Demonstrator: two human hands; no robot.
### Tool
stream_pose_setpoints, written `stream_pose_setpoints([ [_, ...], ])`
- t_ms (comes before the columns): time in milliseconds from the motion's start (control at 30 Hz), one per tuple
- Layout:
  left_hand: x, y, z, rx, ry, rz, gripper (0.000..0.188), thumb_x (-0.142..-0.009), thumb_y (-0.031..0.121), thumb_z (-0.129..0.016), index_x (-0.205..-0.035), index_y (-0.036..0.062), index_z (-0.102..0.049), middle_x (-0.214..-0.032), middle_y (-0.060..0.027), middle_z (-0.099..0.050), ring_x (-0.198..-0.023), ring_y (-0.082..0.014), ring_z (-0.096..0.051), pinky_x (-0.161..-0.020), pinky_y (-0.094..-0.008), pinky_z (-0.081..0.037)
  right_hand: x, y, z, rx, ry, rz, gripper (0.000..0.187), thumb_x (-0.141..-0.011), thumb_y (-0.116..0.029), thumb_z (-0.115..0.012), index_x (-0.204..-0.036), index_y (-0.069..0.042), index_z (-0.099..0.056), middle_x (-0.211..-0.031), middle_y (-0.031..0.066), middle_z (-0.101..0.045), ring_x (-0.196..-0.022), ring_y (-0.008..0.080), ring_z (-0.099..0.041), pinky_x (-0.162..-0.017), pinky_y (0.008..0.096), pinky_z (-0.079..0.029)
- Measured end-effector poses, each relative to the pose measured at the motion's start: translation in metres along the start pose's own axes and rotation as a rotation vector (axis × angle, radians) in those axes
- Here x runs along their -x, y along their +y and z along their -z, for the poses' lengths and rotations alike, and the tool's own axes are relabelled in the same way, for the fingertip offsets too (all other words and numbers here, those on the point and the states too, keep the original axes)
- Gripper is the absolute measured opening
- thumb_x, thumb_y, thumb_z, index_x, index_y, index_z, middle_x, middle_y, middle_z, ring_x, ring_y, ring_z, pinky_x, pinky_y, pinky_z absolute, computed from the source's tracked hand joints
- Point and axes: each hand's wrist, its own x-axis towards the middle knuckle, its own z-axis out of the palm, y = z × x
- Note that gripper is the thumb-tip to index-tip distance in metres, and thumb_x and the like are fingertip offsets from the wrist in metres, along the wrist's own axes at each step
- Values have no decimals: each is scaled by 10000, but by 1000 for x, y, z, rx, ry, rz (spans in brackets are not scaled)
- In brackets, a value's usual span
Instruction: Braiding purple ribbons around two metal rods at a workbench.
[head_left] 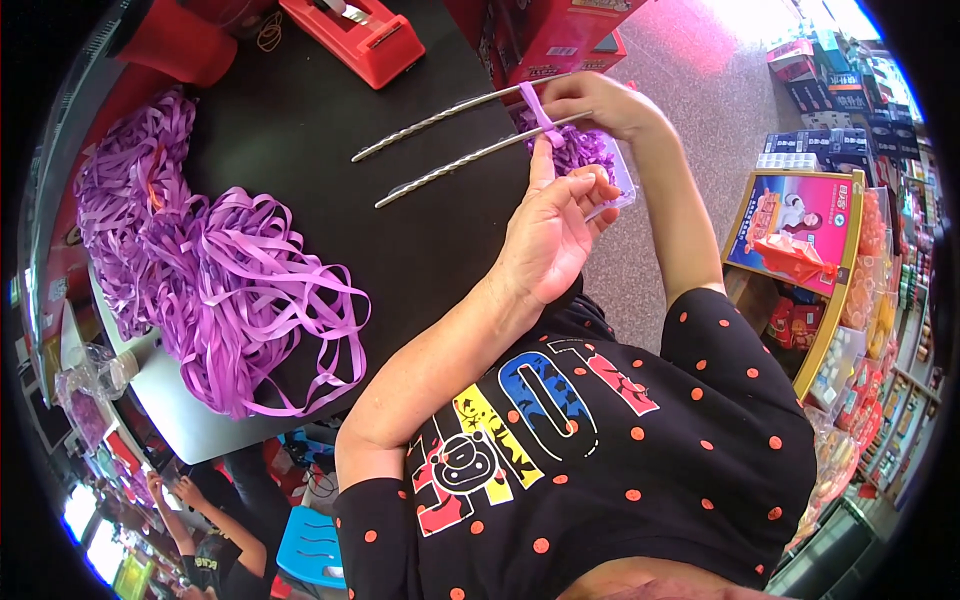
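Two twisted metal rods [440, 120] stretch side by side over the black tabletop, their free ends pointing left. A purple ribbon [537, 110] crosses both rods near their right ends. My left hand [550, 225] reaches up from below, its index finger straight and pressed to the ribbon at the lower rod, the thumb and other fingers bent in. Bent round from the right, my right hand [600, 105] has its fingers closed at the ribbon between the rods; its fingertips are partly hidden. Under my hands, a clear plastic box [622, 180] contains curled purple ribbon pieces [580, 150].
A big tangled heap of purple ribbon [220, 290] covers the table's left side. A red tape dispenser [365, 40] sits at the back, with red boxes [560, 35] to its right. A blue stool [312, 547] and another person [225, 535] are at lower left; shop shelves [905, 400] line the right.
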Motion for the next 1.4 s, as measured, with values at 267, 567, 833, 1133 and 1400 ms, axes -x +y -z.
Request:
stream_pose_setpoints([
  [267,0,-2,0,8,52,6,881,-875,67,-533,-1492,293,54,-990,-36,-571,-948,-178,-550,-880,-391,-405,36,-63,-5,398,253,315,200,-873,-204,-619,-951,-25,-664,-830,41,-641,-805,147,-609,-723,266,-475],
  [567,1,-1,-2,-16,66,2,877,-863,86,-581,-1493,258,6,-967,-32,-587,-949,-181,-556,-885,-397,-415,-2,-86,-1,867,-127,384,275,-779,-97,-542,-1011,-44,-678,-823,121,-682,-755,254,-650,-719,335,-501],
  [833,-1,0,3,-11,33,9,933,-874,79,-532,-1484,269,148,-980,-31,-561,-916,-159,-557,-839,-367,-430,-13,-103,10,722,-362,228,151,-785,-139,-574,-871,-30,-633,-602,59,-543,-551,145,-508,-549,314,-406],
  [1133,0,1,-2,3,50,26,933,-872,74,-534,-1485,280,138,-957,-35,-559,-910,-161,-551,-838,-365,-423,5,-65,25,441,-230,308,118,-849,-116,-595,-930,-46,-643,-774,14,-616,-709,68,-531,-627,245,-427],
  [1400,0,0,3,-27,31,-1,880,-879,89,-538,-1498,289,54,-988,-37,-559,-962,-199,-548,-898,-413,-404,38,-52,10,557,159,359,235,-860,-100,-595,-1071,-85,-698,-925,69,-696,-766,121,-639,-699,231,-496],
])
